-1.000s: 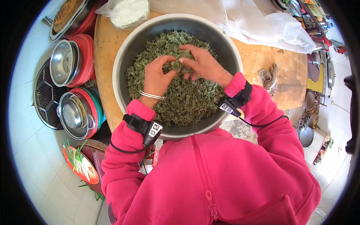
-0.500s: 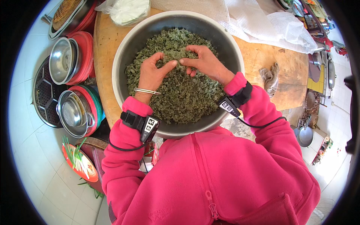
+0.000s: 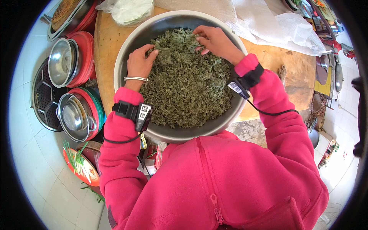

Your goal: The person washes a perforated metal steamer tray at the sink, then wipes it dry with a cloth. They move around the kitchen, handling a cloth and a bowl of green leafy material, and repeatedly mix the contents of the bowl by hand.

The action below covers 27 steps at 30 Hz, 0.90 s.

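A large round metal basin full of dark green chopped leaves stands in front of me on the wooden table. At the basin's left side, my left hand touches the edge of the heap, thumb apart from the curled fingers. A silver bangle circles that wrist. My right hand is over the far right part of the heap, fingers spread and fingertips among the leaves. Some fingertips of both hands are partly hidden by leaves. No separate object shows in either hand.
A wooden table carries a bag of pale round sheets and bubble wrap. Stacked metal and red bowls stand left, near a black perforated rack and a plate of spring onions. Black devices are strapped to both wrists.
My hands were close together over the heap with thumbs nearly touching. They have moved apart, the left toward the left rim, the right farther away and to the right.
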Motion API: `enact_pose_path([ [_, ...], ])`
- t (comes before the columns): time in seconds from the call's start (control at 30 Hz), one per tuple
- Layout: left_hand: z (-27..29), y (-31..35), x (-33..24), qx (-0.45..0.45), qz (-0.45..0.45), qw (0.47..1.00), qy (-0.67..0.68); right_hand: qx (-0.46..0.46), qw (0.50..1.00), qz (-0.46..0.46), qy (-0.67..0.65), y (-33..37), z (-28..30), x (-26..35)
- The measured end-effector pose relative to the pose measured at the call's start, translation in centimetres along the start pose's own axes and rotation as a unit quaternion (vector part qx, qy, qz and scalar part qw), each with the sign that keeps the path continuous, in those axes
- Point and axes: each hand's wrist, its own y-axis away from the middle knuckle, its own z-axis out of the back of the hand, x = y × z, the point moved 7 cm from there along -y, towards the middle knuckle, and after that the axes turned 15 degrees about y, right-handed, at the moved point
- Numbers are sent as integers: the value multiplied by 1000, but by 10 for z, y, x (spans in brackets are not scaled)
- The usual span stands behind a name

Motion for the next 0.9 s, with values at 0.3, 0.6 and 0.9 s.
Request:
enact_pose_path([
  [0.3, -47, -26, -15, 91, -91, 991, -36, 3, 990, 70, 120, -47, -63, 15],
  [0.6, -15, 3, -42, 144, 41, 971, 184, 132, 964, 16, -230, 10, -25, 40],
  [0.9, -60, 28, -41, 131, -88, 985, -69, 51, 981, 121, 140, 17, -72, 50],
])
